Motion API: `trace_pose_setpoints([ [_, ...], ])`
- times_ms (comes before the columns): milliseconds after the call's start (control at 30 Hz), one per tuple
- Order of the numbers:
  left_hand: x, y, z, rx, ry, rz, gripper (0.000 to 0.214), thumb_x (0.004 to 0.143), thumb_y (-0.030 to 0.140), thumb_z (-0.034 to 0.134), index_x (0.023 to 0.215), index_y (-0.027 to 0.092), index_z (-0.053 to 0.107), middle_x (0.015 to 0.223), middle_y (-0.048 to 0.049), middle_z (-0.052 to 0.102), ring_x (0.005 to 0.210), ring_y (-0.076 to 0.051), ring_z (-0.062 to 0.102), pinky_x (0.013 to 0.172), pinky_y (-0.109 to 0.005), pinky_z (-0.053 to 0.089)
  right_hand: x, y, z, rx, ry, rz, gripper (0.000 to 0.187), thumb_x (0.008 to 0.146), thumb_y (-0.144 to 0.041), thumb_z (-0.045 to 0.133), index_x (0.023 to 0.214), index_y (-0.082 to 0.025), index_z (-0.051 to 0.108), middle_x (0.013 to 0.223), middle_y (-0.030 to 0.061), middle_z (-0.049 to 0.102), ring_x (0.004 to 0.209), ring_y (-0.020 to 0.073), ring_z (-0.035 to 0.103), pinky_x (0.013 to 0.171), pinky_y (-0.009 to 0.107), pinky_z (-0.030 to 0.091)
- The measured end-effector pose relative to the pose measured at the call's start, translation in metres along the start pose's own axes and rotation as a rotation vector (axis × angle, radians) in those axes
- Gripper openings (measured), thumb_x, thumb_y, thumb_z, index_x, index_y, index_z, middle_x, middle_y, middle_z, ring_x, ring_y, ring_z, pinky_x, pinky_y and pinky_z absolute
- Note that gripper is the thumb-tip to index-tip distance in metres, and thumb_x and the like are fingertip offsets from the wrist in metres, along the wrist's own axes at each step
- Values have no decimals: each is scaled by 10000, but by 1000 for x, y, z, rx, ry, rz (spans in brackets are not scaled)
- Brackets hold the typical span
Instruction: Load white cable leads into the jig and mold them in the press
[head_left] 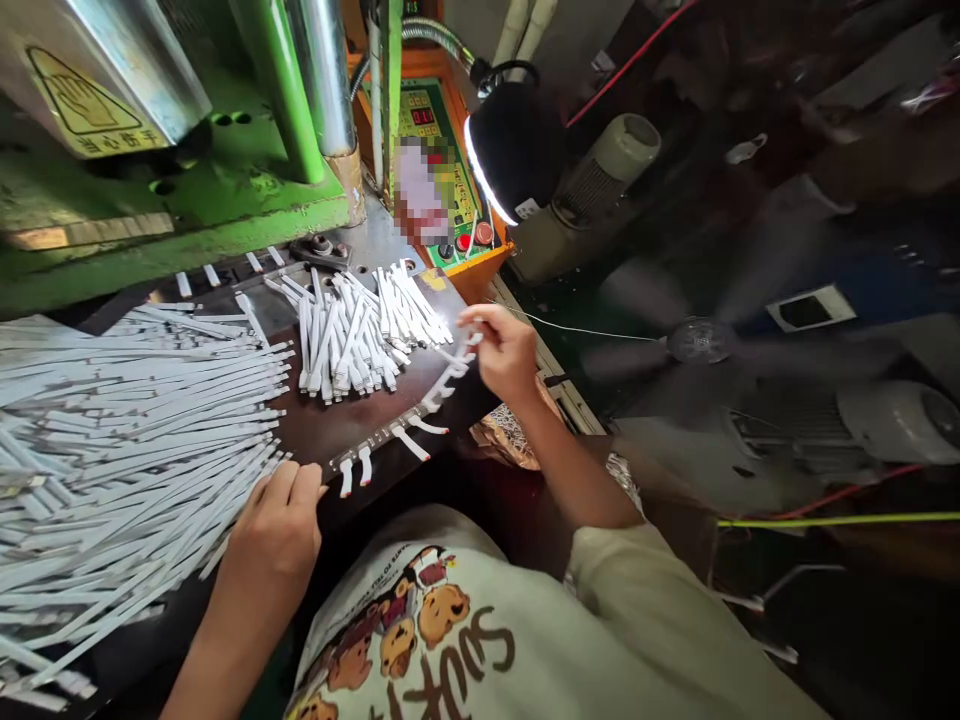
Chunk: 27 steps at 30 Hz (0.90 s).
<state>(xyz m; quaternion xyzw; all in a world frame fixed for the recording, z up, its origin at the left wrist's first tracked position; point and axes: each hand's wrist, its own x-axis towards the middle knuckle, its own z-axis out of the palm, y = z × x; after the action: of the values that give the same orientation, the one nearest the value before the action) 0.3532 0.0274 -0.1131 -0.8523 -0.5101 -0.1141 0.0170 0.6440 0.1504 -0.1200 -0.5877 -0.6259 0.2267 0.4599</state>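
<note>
A thin strip carrying a row of short white pieces with red tips [409, 425] curves across the dark bench edge. My left hand [277, 520] is closed, pinching the strip's near end beside a big heap of long white strips [127, 430]. My right hand [502, 350] is closed on the strip's far end, lifted slightly above the bench. Just left of that hand lies a pile of short white pieces [360, 330].
A green press [187, 200] stands at the back left, with an orange control panel [442, 170] and a lit black lamp [510, 140] beside it. A spinning fan [697, 340] and motors sit to the right on the dark floor. Red and yellow cables run there.
</note>
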Motion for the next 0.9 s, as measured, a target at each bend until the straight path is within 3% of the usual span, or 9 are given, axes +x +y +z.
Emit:
trace_pose_setpoints([
  [133,-6,0,5,-18,47,-51,157,991,178,433,1051,135,572,877,-58,504,779,-209,519,732,-315,432,-47,64,-96,-307,381,287,349,869,-319,450,1034,-114,680,925,133,727,785,228,685,738,357,558],
  [200,-8,2,6,-51,78,-86,221,992,207,445,1146,122,579,889,-64,512,785,-207,535,751,-316,446,-70,85,-127,-538,356,351,400,875,-333,431,1035,-81,697,931,181,717,821,284,690,773,443,560],
  [267,-6,5,4,-104,134,-105,296,979,224,490,1251,132,563,902,-66,522,804,-206,549,788,-319,462,-84,88,-135,-732,297,317,397,885,-341,463,1051,-82,714,1049,224,693,940,331,678,849,504,542],
  [367,2,9,1,-208,256,-74,462,929,182,595,1383,205,514,939,-51,554,816,-172,568,800,-282,482,-88,55,-102,-698,145,89,317,933,-337,527,1121,-167,718,1193,175,664,1100,295,639,974,453,515],
  [500,18,13,3,-478,250,21,454,920,79,552,1323,284,591,1005,-36,619,855,-122,612,762,-219,504,-80,-18,-21,-108,-266,-323,243,971,-332,570,1143,-236,713,1200,94,683,1109,191,643,979,331,534],
  [567,24,14,3,-633,217,21,345,929,98,529,1182,274,683,888,-15,639,782,-104,616,687,-202,506,-79,-43,11,145,-315,-373,205,964,-329,591,1066,-226,735,1114,86,710,1013,169,670,905,307,561],
  [667,34,13,-1,-756,241,-137,203,932,175,546,873,225,734,734,-2,624,674,-95,600,603,-205,479,-70,-52,32,357,-208,-257,164,942,-310,623,904,-203,741,879,57,722,797,148,675,751,284,571],
  [767,59,1,-9,-719,198,-324,330,933,307,556,635,179,619,718,-15,624,671,-110,594,606,-227,449,-34,-37,28,347,-78,-85,193,901,-323,636,788,-179,701,822,54,700,781,167,652,732,301,541],
  [900,110,-29,-11,-413,42,-421,341,901,359,548,608,188,509,611,-10,514,624,-151,530,638,-272,405,41,-16,18,73,-197,215,223,841,-316,582,689,-157,620,685,10,595,657,129,545,624,253,447],
])
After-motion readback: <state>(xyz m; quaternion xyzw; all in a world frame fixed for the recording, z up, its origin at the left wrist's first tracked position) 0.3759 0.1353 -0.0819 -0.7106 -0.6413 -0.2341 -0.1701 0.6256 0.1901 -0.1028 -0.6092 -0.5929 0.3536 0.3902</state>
